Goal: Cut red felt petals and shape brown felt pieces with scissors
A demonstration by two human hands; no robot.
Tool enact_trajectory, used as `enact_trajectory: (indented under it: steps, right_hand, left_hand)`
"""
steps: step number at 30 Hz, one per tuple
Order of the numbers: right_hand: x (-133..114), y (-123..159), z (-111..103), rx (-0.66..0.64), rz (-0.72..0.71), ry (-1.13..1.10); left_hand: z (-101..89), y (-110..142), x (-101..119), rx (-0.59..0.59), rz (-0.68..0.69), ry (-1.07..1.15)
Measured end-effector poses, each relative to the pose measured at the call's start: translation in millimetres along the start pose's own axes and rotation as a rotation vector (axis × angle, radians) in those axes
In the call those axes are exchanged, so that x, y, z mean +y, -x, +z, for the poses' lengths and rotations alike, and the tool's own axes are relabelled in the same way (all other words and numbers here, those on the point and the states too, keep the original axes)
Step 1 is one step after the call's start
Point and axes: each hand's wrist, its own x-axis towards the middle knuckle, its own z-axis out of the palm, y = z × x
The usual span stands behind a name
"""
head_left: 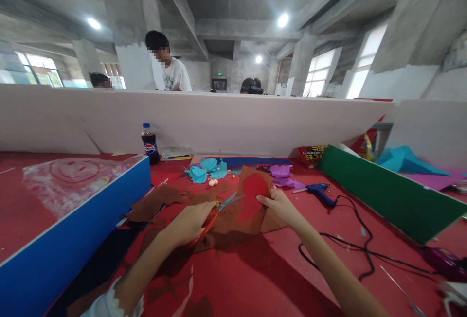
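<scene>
**Brown paper [245, 171] pinched in my right hand [279, 205], scissors [225, 204] in my left hand [193, 219]**

In the head view, the brown paper is raised at the centre of the frame, and a rounded red area shows in it; I can't tell whether that is a separate piece. My right thumb presses on the near face while the other fingers go behind, so the grip is closed on the right edge. My left hand is closed around the orange handles, left of centre; the blades are parted and point toward the sheet's left side, but whether they touch it I cannot tell.

Beyond, near mid-frame, lie turquoise paper petals [209, 165] and purple paper [280, 176] on the red table [288, 246]. A blue glue gun [323, 194] lies right of centre. A Pepsi bottle [150, 146] stands left of centre. In the upper left, a person in a white T-shirt [177, 71] stands behind the white partition [226, 122].
</scene>
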Motion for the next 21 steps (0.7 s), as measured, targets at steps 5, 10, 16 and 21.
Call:
enact_trajectory:
  steps: [5,10,16,21]
  right_hand:
    - [-1.6,1.2,0.9,-0.006,-0.025,-0.007]
    - [-2.1,2.0,1.8,-0.003,-0.040,-0.039]
    - [-4.6,3.7,3.9,-0.016,-0.039,-0.032]
    - [-7.3,4.5,6.5,-0.018,-0.027,-0.060]
  left_hand:
    - [1.3,-1.0,1.3,0.006,0.007,0.012]
    - [0.2,-0.7,6.3,0.005,0.017,0.034]
    - [1.5,-2.3,9.3,-0.012,-0.004,0.040]
    - [2.5,-2.2,6.6,-0.016,0.012,0.029]
